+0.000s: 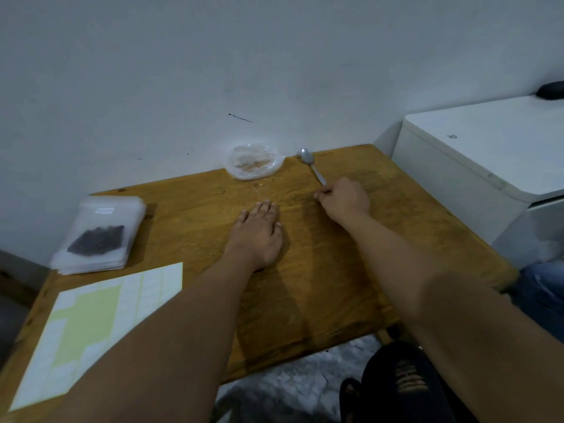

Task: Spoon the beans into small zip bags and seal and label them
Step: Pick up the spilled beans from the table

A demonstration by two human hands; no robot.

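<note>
The right hand (345, 198) pinches the spoon (314, 169) by its handle end at 1 o'clock. The left hand (259, 233) lies flat on the table (381, 254), holding nothing. The spoon is rigid and light: grip mid-handle. The zip bags (122, 209) at 9 o'clock are thin and probably slippery.

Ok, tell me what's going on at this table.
A person is packing beans at a wooden table. The right hand pinches the handle end of a spoon lying on the table; the left hand lies flat beside it. A crumpled clear bag sits by the wall. At left, one filled bag of dark beans tops a stack of zip bags, with a label sheet nearby.
</note>
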